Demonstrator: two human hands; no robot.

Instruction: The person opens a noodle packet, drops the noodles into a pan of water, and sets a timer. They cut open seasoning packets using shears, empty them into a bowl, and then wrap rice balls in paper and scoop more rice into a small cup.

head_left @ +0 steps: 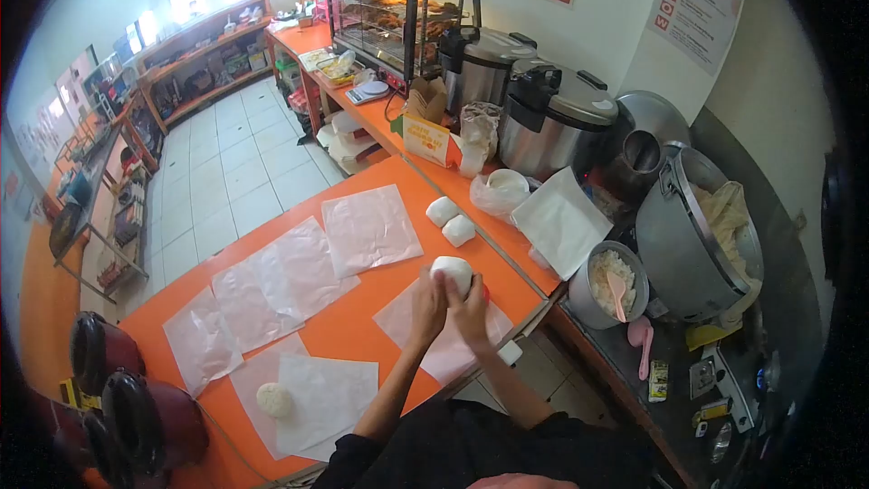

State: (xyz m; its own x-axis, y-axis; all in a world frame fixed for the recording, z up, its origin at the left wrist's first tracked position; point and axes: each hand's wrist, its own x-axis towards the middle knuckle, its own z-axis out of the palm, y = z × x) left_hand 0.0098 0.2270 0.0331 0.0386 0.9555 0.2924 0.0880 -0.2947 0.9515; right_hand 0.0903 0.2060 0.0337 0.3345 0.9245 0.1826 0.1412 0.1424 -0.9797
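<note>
Both of my hands are wrapped round a white rounded packet (452,273), which looks like paper-wrapped rice. My left hand (429,310) grips its near left side, and my right hand (468,310) its near right side. Beneath them lies a sheet of wrapping paper (398,317). A bit of something red, mostly hidden, shows beside my right hand. Farther off on the orange table (335,330) sit two similar white packets (442,210) (458,230), side by side. At the near left, a round rice mound (274,400) rests on overlapping paper sheets (339,398).
More paper sheets (371,228) overlap along the table's far side. To the right stand a rice pot (593,294) with a pink spoon (617,290), a large tilted pot (683,244) and rice cookers (552,122). Dark red containers (154,421) stand at the left.
</note>
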